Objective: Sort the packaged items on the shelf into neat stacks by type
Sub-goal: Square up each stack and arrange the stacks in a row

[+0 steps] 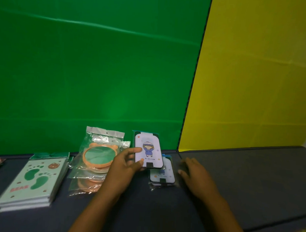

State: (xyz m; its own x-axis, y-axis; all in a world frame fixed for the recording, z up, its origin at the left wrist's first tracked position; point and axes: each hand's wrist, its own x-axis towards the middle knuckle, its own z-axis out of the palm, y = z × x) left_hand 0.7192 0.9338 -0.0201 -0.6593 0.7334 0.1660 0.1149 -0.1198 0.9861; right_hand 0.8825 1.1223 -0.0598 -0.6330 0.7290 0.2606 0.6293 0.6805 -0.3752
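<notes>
From the head view, the left hand (128,164) pinches a packaged card with a cartoon child (148,149) by its left edge, thumb on the face and fingers (138,163) curled under it, holding it tilted just above the dark shelf (233,170). Just right and nearer lies a stack of matching cards (162,175). The right hand (195,174) rests beside that stack with fingers loosely spread, holding nothing. To the left sit a stack of bagged orange round mirrors (95,159) and, farther left, a stack of footprint packets (34,177).

The held card likely belongs on the matching stack. To do it well, level the card, line its edges with those below, lower it flat, and let the right hand steady the stack's right edge so the slippery wrappers do not slide.
</notes>
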